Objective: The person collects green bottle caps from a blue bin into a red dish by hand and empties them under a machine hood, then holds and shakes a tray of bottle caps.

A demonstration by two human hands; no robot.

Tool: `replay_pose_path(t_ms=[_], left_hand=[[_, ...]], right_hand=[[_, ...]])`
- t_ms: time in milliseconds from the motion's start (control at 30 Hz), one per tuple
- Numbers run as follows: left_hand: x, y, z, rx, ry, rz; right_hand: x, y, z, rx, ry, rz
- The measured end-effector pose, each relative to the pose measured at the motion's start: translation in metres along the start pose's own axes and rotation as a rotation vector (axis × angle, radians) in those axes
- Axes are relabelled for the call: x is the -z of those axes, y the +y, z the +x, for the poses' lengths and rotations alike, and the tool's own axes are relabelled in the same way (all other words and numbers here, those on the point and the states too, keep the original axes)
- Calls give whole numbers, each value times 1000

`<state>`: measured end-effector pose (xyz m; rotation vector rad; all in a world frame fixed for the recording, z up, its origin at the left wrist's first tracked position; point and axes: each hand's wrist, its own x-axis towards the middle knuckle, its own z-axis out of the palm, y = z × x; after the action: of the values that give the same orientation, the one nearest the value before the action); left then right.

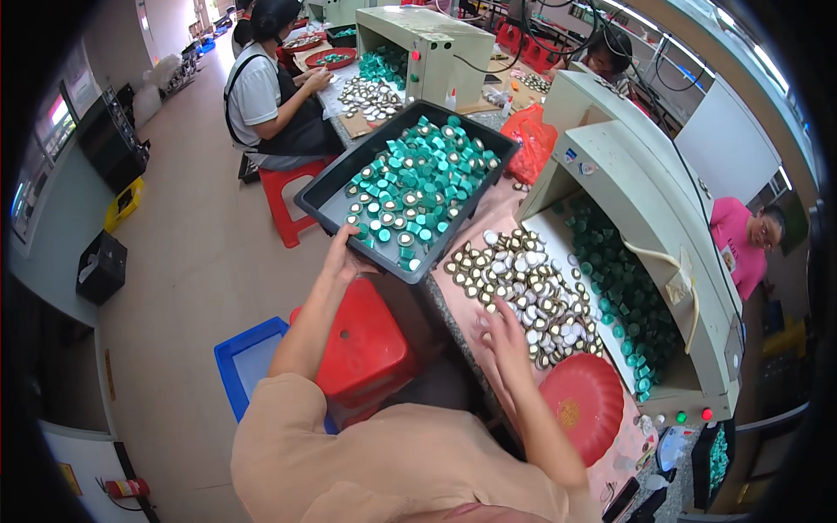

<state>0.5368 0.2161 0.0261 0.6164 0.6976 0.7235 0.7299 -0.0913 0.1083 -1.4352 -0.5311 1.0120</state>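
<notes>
A black tray (330, 209) was held at its near left edge by the left hand (344, 254), which was closed on the rim, with the thumb laid along the top; the fingers were hidden by the tray, so how they were placed underneath could not be told. The tray was stretched ahead and to the right of that grip, tilted slightly, and was filled with green pieces (427, 166), among which round, pale-centred discs were seen. Whether its far side was borne by the table could not be told.

The right hand (504, 338) was held loosely open, its fingers parted and blurred, and nothing was seen to be gripped by it. Just ahead and to the right of it, a pile of round dark-rimmed pieces (532, 292) was spread on the pink-covered table; whether any were touched could not be made out. Nearer the body, to the right of the same hand, a red dish (602, 405) was set. Farther right, a pale machine housing (649, 166) was seen, with more green pieces heaped inside. Below the left grip, a red stool (362, 340) was placed, flanked on its left by a blue bin (237, 366).
</notes>
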Motion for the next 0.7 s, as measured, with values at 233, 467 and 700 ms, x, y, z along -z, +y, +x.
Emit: replay_pose_path(t_ms=[233, 467, 700], left_hand=[[19, -70, -79, -220, 12, -261], [75, -103, -188, -319, 271, -295], [128, -181, -272, -305, 532, -295]], right_hand=[[-107, 33, 136, 276, -82, -487], [-147, 63, 61, 197, -339, -598], [-143, 176, 21, 178, -529, -385]])
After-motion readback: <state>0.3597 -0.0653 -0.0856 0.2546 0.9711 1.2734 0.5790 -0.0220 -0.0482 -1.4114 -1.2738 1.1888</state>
